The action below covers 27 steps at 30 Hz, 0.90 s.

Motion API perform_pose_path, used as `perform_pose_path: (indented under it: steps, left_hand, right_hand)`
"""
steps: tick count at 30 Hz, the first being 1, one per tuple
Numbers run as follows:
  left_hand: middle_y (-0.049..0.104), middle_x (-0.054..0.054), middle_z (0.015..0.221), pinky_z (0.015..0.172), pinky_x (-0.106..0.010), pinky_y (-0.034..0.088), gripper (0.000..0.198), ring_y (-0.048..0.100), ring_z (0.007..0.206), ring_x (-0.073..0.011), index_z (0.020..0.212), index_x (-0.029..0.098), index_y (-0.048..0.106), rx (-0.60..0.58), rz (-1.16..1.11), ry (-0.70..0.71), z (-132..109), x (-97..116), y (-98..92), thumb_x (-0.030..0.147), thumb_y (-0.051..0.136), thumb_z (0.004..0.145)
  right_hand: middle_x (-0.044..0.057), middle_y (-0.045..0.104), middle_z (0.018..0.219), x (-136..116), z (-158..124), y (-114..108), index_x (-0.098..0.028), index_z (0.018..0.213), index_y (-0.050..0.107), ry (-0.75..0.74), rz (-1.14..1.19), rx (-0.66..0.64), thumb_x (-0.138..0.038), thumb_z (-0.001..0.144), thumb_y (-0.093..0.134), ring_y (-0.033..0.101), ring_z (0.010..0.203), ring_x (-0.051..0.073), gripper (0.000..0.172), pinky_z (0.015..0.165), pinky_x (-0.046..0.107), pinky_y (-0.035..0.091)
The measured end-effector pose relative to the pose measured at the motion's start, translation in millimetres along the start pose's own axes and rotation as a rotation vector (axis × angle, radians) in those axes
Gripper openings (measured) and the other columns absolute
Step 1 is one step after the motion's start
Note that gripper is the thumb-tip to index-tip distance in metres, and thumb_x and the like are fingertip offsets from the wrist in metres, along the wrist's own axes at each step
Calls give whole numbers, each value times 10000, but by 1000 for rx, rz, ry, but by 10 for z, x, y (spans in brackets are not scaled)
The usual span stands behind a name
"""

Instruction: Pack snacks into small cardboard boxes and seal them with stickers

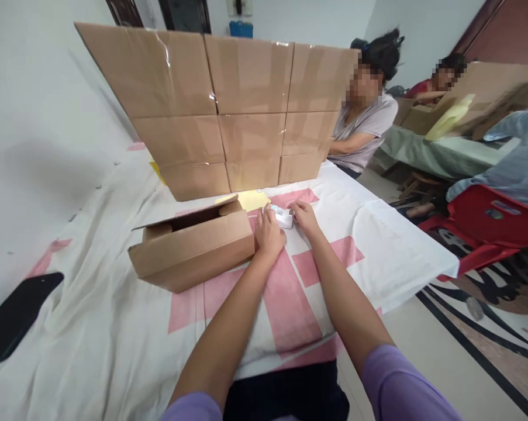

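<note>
A small white thing that looks like a tape dispenser (283, 217) rests on the cloth between my hands. My left hand (269, 231) is closed round its left end. At its right end, the fingers of my right hand (304, 217) are pinched together; what they grip is too small to make out. Just left of my left hand lies a long brown cardboard box (197, 251) with its top flap partly raised. A flat yellow sheet or packet (251, 200) lies behind the hands, partly covered by the box.
Stacked, taped cartons (252, 137) form a wall at the back of the table. A black phone-like slab (18, 316) lies at far left on the patterned cloth (97, 327). A person (364, 128) sits behind the cartons; a red chair (496, 222) stands at right.
</note>
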State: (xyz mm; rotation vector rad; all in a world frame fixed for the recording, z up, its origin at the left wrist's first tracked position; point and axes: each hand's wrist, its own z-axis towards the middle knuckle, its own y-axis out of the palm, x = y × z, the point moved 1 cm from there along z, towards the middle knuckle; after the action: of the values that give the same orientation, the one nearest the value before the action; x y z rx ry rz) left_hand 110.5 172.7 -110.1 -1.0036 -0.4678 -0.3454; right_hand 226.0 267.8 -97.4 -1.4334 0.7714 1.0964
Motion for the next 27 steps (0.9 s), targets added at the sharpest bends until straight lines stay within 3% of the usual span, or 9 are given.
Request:
perform_pose_path:
  steps: [7, 11, 18, 27]
  left_hand:
    - [394, -166, 1584, 1191, -534, 337, 639, 272, 1515, -363, 1372, 146, 414, -3, -28, -12, 10, -6, -30, -10, 548, 767]
    - [384, -161, 1590, 1193, -526, 335, 656, 285, 1505, -346, 1393, 157, 407, 0, -29, -11, 2, 1, -45, 13, 574, 775]
    - [401, -141, 1575, 1143, -540, 376, 824, 363, 1416, -394, 1518, 215, 342, 0, 9, -14, 40, -11, -30, 371, 738, 812]
    - [367, -54, 1611, 1140, -508, 390, 645, 373, 1390, -368, 1438, 304, 503, -21, 109, -39, 51, -19, 1, 459, 699, 843]
  right_hand:
    - [15, 597, 753, -95, -42, 60, -184, 678, 590, -101, 18, 15, -359, 754, 546, 526, 788, 169, 196, 686, 250, 402]
    - [4, 548, 685, -136, -20, 95, -192, 633, 526, -72, 47, -13, -376, 736, 591, 494, 721, 154, 221, 630, 245, 387]
    - [-25, 458, 552, -70, 35, 24, -193, 599, 512, 3, 165, -34, -343, 699, 673, 407, 566, 115, 242, 507, 245, 311]
    - [-21, 553, 617, 45, 52, -105, -194, 592, 559, 8, 415, -189, -341, 605, 789, 487, 580, 113, 273, 556, 257, 372]
